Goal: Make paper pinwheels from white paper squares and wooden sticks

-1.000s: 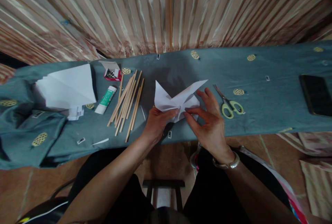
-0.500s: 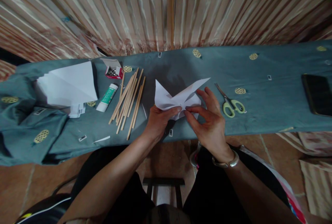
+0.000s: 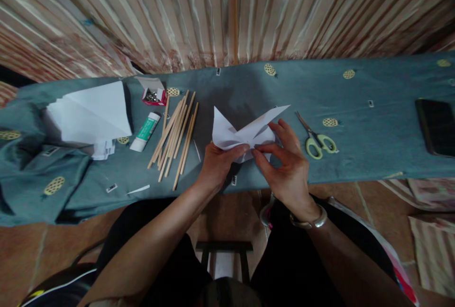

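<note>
A white paper pinwheel shape (image 3: 225,129), with pointed corners standing up and other parts curled inward, is held above the cloth in front of me. My left hand (image 3: 220,162) grips its lower left side, the thumb pressing near the centre where the folds meet. At the right of that centre, the thumb and index finger of my right hand (image 3: 286,167) pinch the paper, while its other fingers reach behind the right side. Whether a small pin sits between those fingertips is too small to tell.
Left of my hands lie several wooden sticks (image 3: 172,136), a glue stick (image 3: 145,131), a red box of metal pins (image 3: 154,97) and stacked white paper (image 3: 95,112). Green-handled scissors (image 3: 314,141) and a dark phone (image 3: 435,127) lie to the right on the blue-green cloth (image 3: 355,150).
Both hands keep nearly the same grip on the paper. The view has shifted very slightly; nothing was taken up or let go.
</note>
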A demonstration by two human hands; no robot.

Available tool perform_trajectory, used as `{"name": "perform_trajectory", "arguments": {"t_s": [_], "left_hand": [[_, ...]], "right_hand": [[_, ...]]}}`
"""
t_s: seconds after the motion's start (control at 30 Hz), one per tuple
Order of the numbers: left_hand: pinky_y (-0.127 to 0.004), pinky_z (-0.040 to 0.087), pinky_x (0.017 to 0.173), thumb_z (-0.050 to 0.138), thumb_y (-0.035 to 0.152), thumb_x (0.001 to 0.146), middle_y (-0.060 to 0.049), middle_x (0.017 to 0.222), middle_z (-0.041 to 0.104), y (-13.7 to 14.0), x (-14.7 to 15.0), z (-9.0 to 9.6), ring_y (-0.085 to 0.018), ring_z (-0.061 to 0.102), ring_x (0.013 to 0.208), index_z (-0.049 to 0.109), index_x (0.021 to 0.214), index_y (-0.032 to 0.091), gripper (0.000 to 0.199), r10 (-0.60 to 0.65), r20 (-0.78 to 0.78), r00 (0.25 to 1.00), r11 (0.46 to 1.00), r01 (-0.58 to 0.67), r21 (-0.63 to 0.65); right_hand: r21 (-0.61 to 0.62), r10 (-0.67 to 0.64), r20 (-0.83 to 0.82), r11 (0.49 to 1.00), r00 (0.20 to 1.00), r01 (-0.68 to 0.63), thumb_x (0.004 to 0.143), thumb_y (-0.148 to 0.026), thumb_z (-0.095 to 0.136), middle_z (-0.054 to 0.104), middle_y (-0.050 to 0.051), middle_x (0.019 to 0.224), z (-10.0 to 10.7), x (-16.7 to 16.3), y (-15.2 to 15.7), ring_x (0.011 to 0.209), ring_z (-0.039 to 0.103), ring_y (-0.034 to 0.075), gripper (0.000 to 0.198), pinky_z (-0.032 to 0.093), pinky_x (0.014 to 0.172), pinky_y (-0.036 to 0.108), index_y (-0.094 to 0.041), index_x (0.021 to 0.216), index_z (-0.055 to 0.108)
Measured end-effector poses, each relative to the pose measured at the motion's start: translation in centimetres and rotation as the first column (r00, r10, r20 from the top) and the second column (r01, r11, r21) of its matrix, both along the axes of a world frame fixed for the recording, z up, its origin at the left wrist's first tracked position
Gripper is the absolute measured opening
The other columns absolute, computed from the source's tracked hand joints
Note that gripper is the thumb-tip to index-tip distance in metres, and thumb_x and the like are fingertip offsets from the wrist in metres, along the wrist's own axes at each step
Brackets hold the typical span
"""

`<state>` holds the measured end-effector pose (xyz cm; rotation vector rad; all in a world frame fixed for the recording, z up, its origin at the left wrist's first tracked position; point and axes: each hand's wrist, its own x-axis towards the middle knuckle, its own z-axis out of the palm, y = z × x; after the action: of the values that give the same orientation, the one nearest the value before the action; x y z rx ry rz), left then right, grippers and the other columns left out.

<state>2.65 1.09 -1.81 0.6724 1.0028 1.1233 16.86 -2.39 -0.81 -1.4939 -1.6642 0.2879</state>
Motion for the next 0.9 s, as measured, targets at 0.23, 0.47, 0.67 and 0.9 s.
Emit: {"name": "perform_trajectory", "arguments": {"t_s": [0.23, 0.47, 0.67, 0.9], "left_hand": [[-0.034, 0.054, 0.086, 0.085, 0.024, 0.063, -0.001, 0.088, 0.078, 0.2, -0.2, 0.0, -0.017, 0.069, 0.081, 0.078, 0.079, 0.021, 0.018, -0.002, 0.000, 1.000, 1.000, 0.002, 0.017], [-0.032, 0.054, 0.085, 0.085, 0.022, 0.060, -0.003, 0.085, 0.078, 1.0, -0.7, 0.3, -0.017, 0.070, 0.081, 0.076, 0.076, 0.017, 0.019, 0.034, 0.074, 0.997, 0.999, -0.033, -0.007], [-0.035, 0.054, 0.089, 0.087, 0.026, 0.059, -0.004, 0.088, 0.078, 1.2, -1.5, 0.4, -0.020, 0.072, 0.089, 0.076, 0.085, 0.017, 0.029, 0.060, 0.087, 0.994, 0.998, -0.057, -0.034], [-0.036, 0.054, 0.087, 0.091, 0.026, 0.053, -0.004, 0.088, 0.079, 0.4, -2.4, 0.7, -0.021, 0.072, 0.083, 0.078, 0.084, 0.017, 0.035, 0.078, 0.146, 0.986, 0.993, -0.063, -0.103]], "right_hand": [[0.008, -0.002, 0.010, 1.000, 1.000, 0.002, 0.089, -0.025, 0.064, 0.062, 0.004, 0.137, 0.1, -0.2, -0.3, 0.138, 0.048, 0.031, 0.010, 0.040, 0.116, 0.058, -0.026, 0.085, 0.074], [0.067, 0.079, 0.118, 0.994, 0.990, -0.087, 0.089, -0.018, 0.064, 0.059, 0.008, 0.140, 0.7, -0.4, -1.1, 0.140, 0.046, 0.031, 0.013, 0.042, 0.115, 0.055, -0.023, 0.097, 0.074], [0.089, 0.140, 0.086, 0.985, 0.986, -0.147, 0.089, -0.016, 0.064, 0.059, 0.006, 0.141, 2.0, -0.1, -1.5, 0.139, 0.047, 0.031, 0.019, 0.044, 0.113, 0.054, -0.025, 0.102, 0.074], [-0.069, -0.095, -0.248, 0.994, 0.964, 0.080, 0.088, -0.031, 0.067, 0.070, 0.005, 0.127, 2.1, 2.0, 0.4, 0.119, 0.064, 0.026, 0.012, 0.045, 0.109, 0.054, -0.026, 0.089, 0.077]]}}
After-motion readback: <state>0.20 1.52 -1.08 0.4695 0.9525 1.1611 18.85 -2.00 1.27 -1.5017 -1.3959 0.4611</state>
